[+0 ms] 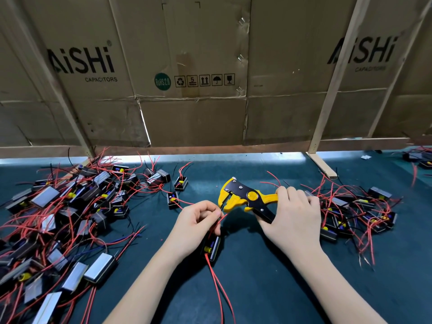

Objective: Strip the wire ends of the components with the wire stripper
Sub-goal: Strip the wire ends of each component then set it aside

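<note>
Fingers (211,212) of your left hand (198,220) are curled tight, pinching a red wire (223,217) right at the mouth of the wire stripper (247,198); the wire's black component (212,247) hangs just below that hand, touching it, over the counter (257,277). Your right hand (294,216) is wrapped round the stripper's handles, which look only partly squeezed, jaws pointing left toward the wire end. Risk: the wire tip looks barely inside the jaws, hard to tell, so a squeeze now could miss the insulation or nick the strands; pinching this near the jaws could also catch a fingertip. Left wrist is bent inward, forearm coming up from bottom centre; right forearm angles in from bottom right, wrist roughly straight. Piles of components sit left (70,206) and right (355,206); which are already stripped, can't tell.
</note>
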Available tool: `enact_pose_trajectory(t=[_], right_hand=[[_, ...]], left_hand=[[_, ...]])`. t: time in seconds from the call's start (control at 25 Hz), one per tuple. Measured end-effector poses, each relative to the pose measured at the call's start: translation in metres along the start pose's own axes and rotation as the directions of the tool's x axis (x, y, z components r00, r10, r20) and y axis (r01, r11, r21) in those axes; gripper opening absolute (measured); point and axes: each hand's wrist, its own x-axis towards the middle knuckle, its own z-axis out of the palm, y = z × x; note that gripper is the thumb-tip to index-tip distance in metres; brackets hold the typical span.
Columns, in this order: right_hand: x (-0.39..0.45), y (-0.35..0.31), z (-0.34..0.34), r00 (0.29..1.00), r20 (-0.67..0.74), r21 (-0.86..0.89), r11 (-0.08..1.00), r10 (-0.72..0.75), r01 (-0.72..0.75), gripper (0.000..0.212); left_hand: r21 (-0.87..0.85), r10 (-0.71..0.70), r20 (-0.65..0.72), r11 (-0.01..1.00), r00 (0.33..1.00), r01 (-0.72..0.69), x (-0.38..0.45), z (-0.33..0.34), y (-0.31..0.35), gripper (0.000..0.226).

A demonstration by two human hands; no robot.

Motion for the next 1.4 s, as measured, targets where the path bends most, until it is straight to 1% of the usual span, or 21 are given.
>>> enact_pose_trajectory(t=[0.32, 0.44, 0.56, 0.6, 0.72, 0.8, 0.92, 1.08, 1.24, 1.4], right_hand=[[0.001, 0.0, -0.006, 0.993, 0.115, 0.027, 0.999, 0.014, -0.017, 0.05], [0.002, -0.001, -0.01, 0.989, 0.15, 0.04, 0.999, 0.014, -0.02, 0.052], [0.004, -0.003, -0.013, 0.99, 0.141, 0.042, 0.999, 0.028, -0.034, 0.064], [0.003, -0.003, -0.012, 0.99, 0.136, 0.031, 0.999, 0.034, -0.038, 0.065], [-0.002, -0.001, -0.005, 0.992, 0.12, -0.031, 0.999, 0.038, -0.034, 0.058], [-0.002, 0.004, -0.001, 0.99, 0.117, -0.069, 0.995, 0.083, -0.075, 0.063], [0.0, 0.009, 0.002, 0.984, 0.125, -0.071, 0.99, 0.127, -0.119, 0.064], [-0.002, 0.006, 0.002, 0.985, 0.144, -0.063, 0.994, 0.096, -0.088, 0.062], [-0.003, -0.002, -0.002, 0.991, 0.126, -0.006, 0.999, 0.048, -0.047, 0.06], [-0.002, -0.003, -0.005, 0.98, 0.193, -0.002, 0.999, 0.039, -0.04, 0.057]], left_hand=[[0.051, 0.011, 0.006, 0.999, 1.0, -0.012, 0.001, -0.002, -0.001, 0.017], [0.046, -0.008, 0.014, 0.999, 1.0, 0.008, 0.001, -0.004, 0.0, 0.018], [0.017, -0.043, 0.061, 0.999, 0.997, 0.042, 0.0, -0.009, 0.002, 0.017], [0.012, -0.049, 0.076, 0.999, 0.996, 0.048, 0.0, -0.011, 0.002, 0.017], [0.0, -0.07, 0.104, 0.997, 0.992, 0.071, -0.001, -0.014, 0.002, 0.013], [-0.02, -0.079, 0.104, 0.996, 0.991, 0.082, -0.001, -0.013, 0.001, 0.013], [-0.088, -0.08, 0.063, 0.992, 0.995, 0.085, 0.001, -0.013, 0.001, 0.014], [-0.127, -0.082, 0.047, 0.988, 0.995, 0.088, 0.001, -0.01, 0.0, 0.013], [-0.126, -0.093, 0.051, 0.987, 0.994, 0.099, 0.0, -0.007, -0.001, 0.012], [-0.133, -0.099, 0.03, 0.986, 0.995, 0.103, 0.001, -0.006, -0.001, 0.011]])
